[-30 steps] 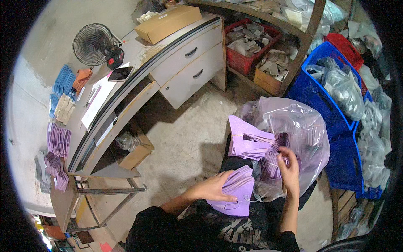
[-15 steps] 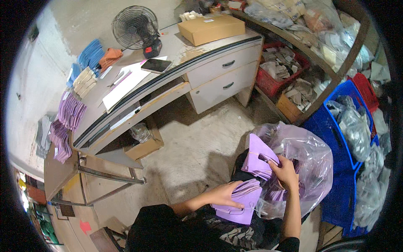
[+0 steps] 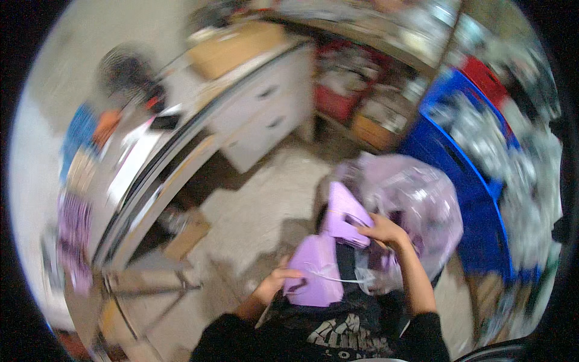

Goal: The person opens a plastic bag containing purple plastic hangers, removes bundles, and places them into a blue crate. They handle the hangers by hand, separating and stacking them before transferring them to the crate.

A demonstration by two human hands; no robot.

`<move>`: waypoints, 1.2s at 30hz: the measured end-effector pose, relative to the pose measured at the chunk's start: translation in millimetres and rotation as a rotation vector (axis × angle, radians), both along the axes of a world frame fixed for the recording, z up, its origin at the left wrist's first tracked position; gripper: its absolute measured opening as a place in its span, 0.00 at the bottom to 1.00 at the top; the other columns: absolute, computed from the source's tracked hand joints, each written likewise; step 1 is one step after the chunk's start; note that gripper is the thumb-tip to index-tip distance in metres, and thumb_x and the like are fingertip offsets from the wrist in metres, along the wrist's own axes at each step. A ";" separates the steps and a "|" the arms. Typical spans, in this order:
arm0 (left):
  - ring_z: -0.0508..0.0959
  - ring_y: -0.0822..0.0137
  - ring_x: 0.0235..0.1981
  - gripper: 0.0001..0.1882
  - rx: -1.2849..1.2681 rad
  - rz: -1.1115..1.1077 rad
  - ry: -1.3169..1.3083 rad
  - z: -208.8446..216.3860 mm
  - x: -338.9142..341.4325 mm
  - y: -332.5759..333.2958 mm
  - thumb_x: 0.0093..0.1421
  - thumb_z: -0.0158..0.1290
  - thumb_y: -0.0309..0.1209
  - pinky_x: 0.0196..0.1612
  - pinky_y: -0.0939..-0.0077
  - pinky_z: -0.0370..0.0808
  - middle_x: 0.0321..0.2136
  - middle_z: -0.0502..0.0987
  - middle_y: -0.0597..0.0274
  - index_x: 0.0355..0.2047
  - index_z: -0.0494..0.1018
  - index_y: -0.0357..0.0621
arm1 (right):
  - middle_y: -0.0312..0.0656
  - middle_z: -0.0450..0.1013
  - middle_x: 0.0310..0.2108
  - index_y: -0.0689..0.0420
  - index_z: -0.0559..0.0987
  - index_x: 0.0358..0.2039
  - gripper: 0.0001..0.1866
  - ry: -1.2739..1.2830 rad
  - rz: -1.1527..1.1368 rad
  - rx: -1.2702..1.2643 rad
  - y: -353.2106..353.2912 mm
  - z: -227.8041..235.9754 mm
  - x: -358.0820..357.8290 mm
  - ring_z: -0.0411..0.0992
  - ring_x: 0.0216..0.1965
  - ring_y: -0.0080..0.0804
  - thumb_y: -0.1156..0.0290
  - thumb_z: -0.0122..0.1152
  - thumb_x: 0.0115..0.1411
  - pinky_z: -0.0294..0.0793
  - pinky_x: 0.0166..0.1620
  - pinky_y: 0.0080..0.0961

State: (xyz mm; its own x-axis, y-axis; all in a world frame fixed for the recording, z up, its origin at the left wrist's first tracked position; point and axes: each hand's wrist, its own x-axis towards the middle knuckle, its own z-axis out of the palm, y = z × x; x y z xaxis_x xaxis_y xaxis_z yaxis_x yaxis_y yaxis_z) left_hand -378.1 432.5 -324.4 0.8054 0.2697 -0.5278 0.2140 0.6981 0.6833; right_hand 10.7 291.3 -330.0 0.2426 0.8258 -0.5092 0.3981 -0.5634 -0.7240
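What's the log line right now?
left hand: holding lower purple stack | right hand: holding upper purple stack | clear bag: at right

Black fan (image 3: 126, 71), cardboard box (image 3: 236, 49) on grey desk (image 3: 250, 114), red bin (image 3: 333, 105), blue crate (image 3: 449, 166)

Floor (image 3: 253, 205) lies open between the front edge of the counter (image 3: 184, 90) and the purple bundles (image 3: 315, 262). Right of them, a clear bag (image 3: 428, 199) and blue crates (image 3: 452, 172) obstruct; a white cord (image 3: 341, 279) bridges bundle and bag.
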 end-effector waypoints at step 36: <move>0.78 0.57 0.42 0.32 -0.695 -0.121 -0.712 -7.8 211.7 -10.2 0.72 0.44 0.54 0.46 0.57 0.73 0.65 0.70 0.51 0.68 0.61 0.50 | 0.47 0.75 0.52 0.63 0.68 0.60 0.29 -0.143 -1.426 1.013 -190.8 85.6 55.3 0.73 0.53 0.33 0.61 0.68 0.66 0.73 0.57 0.34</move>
